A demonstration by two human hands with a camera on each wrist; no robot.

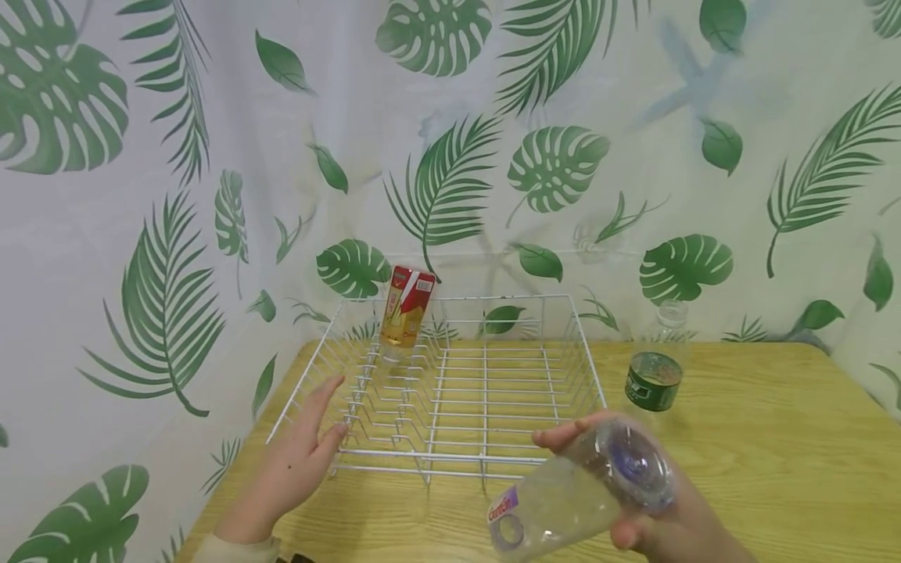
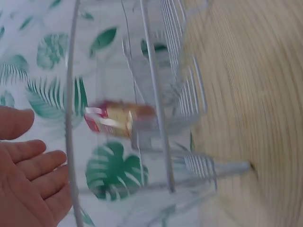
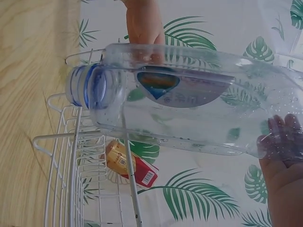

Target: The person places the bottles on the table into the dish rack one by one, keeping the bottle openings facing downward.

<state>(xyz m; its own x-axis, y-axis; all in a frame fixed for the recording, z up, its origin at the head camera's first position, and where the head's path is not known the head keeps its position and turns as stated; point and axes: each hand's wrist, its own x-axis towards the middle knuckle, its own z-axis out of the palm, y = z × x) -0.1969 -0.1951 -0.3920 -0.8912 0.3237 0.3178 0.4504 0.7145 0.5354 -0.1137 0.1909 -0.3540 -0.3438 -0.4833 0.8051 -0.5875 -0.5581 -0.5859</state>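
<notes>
My right hand [image 1: 679, 520] grips a large clear plastic bottle [image 1: 563, 500] around its base end. The bottle is tilted, and its uncapped neck with a blue ring [image 3: 85, 87] points down toward the wooden table. Its label shows through the clear wall. By the front left side of a white wire dish rack [image 1: 486, 453] my left hand [image 1: 299, 461] is held with fingers extended and nothing in it. A red and gold carton [image 1: 408, 309] stands tilted in the rack's back left part.
Right of the rack, a clear bottle with a green label [image 1: 655, 383] stands upright on the wooden table [image 1: 788, 438]. A white curtain with green leaf prints [image 1: 450, 180] hangs behind and along the left side. Wire prongs line the rack's left part.
</notes>
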